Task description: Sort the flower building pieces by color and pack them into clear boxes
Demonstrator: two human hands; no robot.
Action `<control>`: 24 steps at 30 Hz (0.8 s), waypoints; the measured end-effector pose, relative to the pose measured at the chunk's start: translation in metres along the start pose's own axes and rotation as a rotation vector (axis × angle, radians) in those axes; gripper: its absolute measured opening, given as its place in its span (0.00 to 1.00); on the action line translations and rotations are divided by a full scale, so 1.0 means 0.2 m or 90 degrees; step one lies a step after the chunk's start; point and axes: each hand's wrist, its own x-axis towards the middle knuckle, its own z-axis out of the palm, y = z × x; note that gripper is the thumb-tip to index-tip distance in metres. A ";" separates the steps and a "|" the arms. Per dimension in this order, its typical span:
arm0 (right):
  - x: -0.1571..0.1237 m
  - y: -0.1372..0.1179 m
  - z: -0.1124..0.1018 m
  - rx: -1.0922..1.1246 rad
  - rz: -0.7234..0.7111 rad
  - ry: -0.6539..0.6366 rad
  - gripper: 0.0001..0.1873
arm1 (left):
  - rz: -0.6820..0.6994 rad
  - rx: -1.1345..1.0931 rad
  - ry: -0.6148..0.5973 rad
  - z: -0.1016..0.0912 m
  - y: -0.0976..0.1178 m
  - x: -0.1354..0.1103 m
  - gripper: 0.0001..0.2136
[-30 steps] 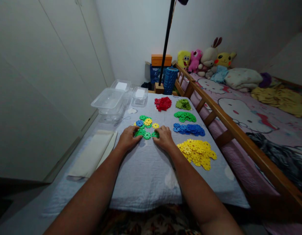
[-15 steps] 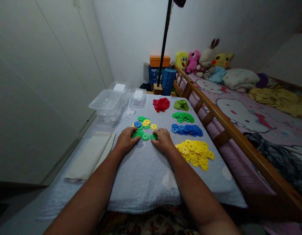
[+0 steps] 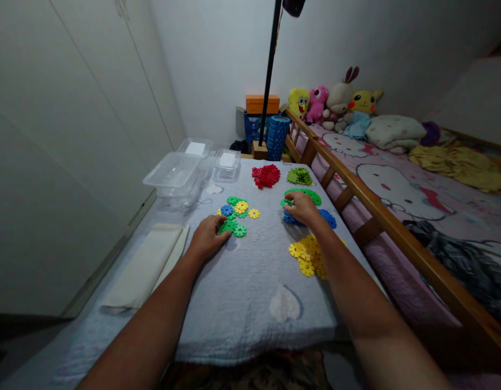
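My right hand (image 3: 302,208) is closed on a green flower-shaped disc (image 3: 287,202), above the piles of green discs (image 3: 314,196) and blue discs (image 3: 327,218), partly covering both. On the left, my left hand (image 3: 210,235) rests on the cloth with thumb and fingers apart, touching the edge of a mixed cluster. Green flower-shaped discs (image 3: 239,231) lie between and beside its fingertips. Just beyond them are a blue disc (image 3: 226,210), a yellow disc (image 3: 241,207) and more green ones. One yellow disc (image 3: 254,213) lies separately to the right.
Yellow discs (image 3: 307,254) are piled under my right forearm. Red discs (image 3: 266,176) and olive-green discs (image 3: 299,176) lie farther back. Clear plastic boxes (image 3: 173,170) and a folded beige cloth (image 3: 142,265) sit on the left. A wooden bed rail (image 3: 356,184) runs along the right.
My right hand has moved right and away from me, from beside the mixed cluster to the green pile, with a green disc in its fingers. My left hand has stayed almost still.
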 end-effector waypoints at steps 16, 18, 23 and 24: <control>0.31 0.39 0.07 -0.007 0.132 0.125 0.08 | -0.020 0.002 -0.007 0.00 -0.01 0.01 0.18; 0.32 0.39 0.08 -0.002 0.133 0.126 0.07 | -0.020 0.004 -0.001 0.01 -0.02 0.01 0.18; 0.31 0.38 0.07 0.002 0.126 0.136 0.07 | -0.014 0.000 0.005 0.01 -0.02 0.02 0.17; 0.31 0.37 0.06 0.002 0.122 0.140 0.08 | -0.014 0.000 0.005 0.01 -0.02 0.02 0.17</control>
